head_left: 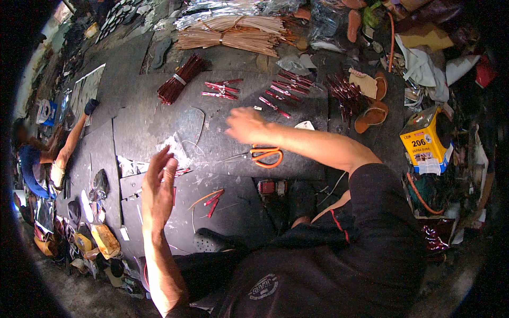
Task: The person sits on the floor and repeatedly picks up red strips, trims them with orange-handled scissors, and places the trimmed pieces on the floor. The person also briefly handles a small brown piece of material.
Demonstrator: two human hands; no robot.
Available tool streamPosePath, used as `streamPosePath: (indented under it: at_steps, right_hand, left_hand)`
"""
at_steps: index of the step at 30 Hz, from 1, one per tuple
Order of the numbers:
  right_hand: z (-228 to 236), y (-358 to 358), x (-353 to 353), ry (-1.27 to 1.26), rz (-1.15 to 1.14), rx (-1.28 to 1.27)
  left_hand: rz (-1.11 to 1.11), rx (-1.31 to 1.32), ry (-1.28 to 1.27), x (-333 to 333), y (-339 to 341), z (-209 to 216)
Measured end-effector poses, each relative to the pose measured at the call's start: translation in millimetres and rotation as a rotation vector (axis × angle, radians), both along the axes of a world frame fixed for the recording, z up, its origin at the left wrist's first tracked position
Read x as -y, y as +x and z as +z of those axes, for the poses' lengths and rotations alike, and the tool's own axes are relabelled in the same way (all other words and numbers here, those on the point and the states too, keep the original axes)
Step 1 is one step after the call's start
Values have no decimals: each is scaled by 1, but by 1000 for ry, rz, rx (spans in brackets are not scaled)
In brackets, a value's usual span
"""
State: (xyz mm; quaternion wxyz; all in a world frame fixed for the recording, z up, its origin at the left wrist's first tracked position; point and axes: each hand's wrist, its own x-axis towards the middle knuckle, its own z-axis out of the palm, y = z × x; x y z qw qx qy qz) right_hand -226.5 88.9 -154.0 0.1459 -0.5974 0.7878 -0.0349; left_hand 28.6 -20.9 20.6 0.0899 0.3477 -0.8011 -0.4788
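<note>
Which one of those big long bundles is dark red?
The dark red bundle, lying slantwise with a pale band around its middle. The tan bundle and silvery bundle lie farther off.

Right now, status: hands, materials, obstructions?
Left hand open, raised; right hand blurred, grip unclear. Short glossy red strips lie beyond it. Orange-handled metal scissors lie nearside, possible obstruction.

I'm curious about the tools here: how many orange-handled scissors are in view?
1. The orange-handled metal scissors lie on the dark, flat work surface, just below the right hand in the picture. Others may be hidden.
</note>
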Motion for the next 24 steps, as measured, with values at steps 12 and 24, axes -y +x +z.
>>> streamPosePath:
  at_steps: [12, 24]
  right_hand:
    - [168, 179, -4, -959, 492, 499]
    - [106, 67, 30, -806, 427, 41]
  left_hand:
    - [25, -1143, 1338, 15, -4, 20]
    - [171, -670, 1090, -46, -10, -1]
